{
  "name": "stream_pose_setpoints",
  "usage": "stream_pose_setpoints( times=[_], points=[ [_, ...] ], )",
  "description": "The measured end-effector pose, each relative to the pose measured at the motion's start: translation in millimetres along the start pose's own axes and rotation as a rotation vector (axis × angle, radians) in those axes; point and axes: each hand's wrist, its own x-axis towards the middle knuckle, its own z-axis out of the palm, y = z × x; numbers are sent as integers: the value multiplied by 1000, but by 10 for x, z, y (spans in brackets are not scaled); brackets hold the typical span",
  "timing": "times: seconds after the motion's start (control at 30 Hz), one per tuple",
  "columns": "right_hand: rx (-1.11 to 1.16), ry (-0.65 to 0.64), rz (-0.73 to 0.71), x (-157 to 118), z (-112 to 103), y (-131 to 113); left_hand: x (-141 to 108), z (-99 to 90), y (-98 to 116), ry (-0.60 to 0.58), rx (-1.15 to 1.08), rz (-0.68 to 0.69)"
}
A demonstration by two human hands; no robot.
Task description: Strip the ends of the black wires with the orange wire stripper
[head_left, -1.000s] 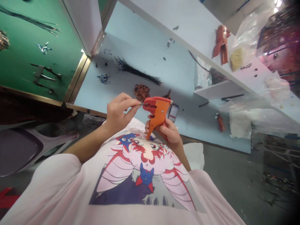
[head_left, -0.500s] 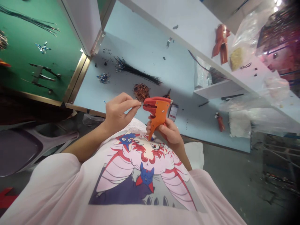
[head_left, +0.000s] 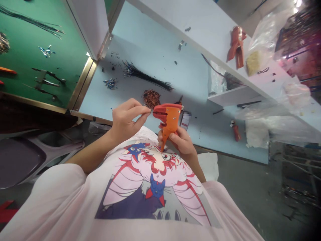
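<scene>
My right hand (head_left: 184,140) is wrapped round the handles of an orange and red wire stripper (head_left: 172,118), held in front of my chest with its jaws facing left. Thumb and forefinger of my left hand (head_left: 129,117) pinch a thin dark wire (head_left: 151,111), whose end goes into the stripper's jaws. Inside the jaws the wire's tip is hidden. Just beyond the tool lies a heap of copper-coloured scraps (head_left: 151,98) on the light blue table (head_left: 193,80). A bundle of black wires (head_left: 147,77) lies farther back.
Small blue-ended pieces (head_left: 110,83) lie left of the bundle. A phone-like object (head_left: 185,119) rests right of the stripper. Red-handled tools (head_left: 235,131) and plastic bags (head_left: 265,107) are at the right. A white shelf (head_left: 220,40) overhangs the table; a green table (head_left: 72,67) adjoins it.
The stripper's lower handle has swung slightly right, nearer the other handle, as my right hand squeezes. My left hand stays almost still with the wire.
</scene>
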Motion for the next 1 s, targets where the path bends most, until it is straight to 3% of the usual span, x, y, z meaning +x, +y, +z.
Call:
stream_pose_setpoints(
  times=[0.17, 0.33, 0.6, 0.73, 1.0],
  points=[
    [-11, -2, -7, 14, -12, 39, -6, -6, -54, 6, -5, 62],
    [-38, -10, 36, -2, -28, 45, 1, -35, -82, -64, 24, 54],
    [-31, -149, 30, -22, -69, -60, 102, -115, -78, -262, -245, -75],
    [-80, -133, 23, -25, -76, -75, 165, -156, -89, -396, -381, -198],
    [-139, -85, 37, -49, -74, -81, 251, -171, -111, -541, -708, -446]
  ],
)
